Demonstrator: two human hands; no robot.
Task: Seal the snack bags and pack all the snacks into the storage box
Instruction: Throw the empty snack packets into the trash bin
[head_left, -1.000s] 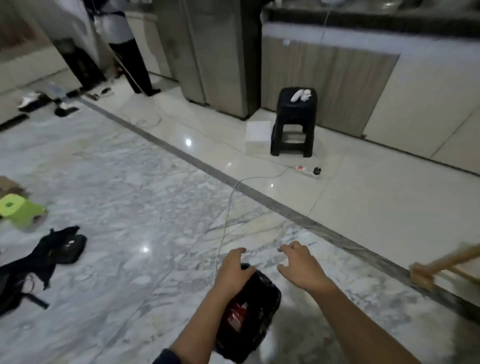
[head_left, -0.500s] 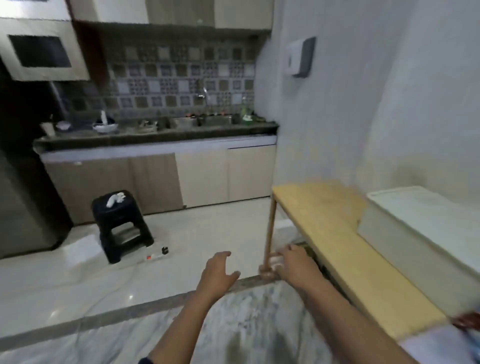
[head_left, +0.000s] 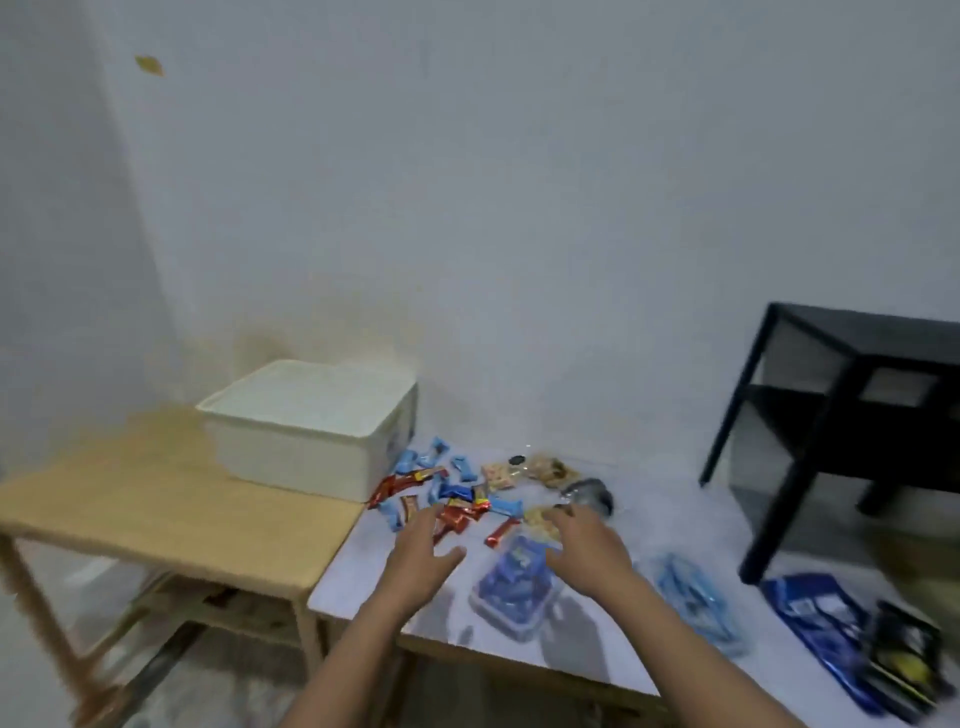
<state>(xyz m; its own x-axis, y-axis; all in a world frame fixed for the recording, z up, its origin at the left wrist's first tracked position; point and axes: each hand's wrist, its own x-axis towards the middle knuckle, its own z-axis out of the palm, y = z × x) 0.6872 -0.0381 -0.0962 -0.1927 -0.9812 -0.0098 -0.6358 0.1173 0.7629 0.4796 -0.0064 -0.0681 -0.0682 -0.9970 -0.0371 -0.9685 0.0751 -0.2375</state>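
A white storage box (head_left: 311, 431) stands on a wooden table (head_left: 156, 499) against the wall. To its right, on a white tabletop (head_left: 665, 519), lie several small blue and red wrapped snacks (head_left: 447, 493) and clear bags of biscuits (head_left: 550, 470). A clear bag of blue snacks (head_left: 514, 584) lies between my hands. My left hand (head_left: 421, 561) hovers with fingers spread just left of it, empty. My right hand (head_left: 587, 551) hovers open just right of it. Further right lie a light blue bag (head_left: 696, 600), a dark blue bag (head_left: 826, 629) and a black bag (head_left: 906, 660).
A black side table (head_left: 852, 426) stands on the right by the wall. The wooden table's front edge and legs (head_left: 306, 629) are below my left arm. The image is motion-blurred.
The view swung from the floor and kitchen round to the snack table. My left hand no longer holds the black bag; both hands now hover open over the bag of blue snacks.
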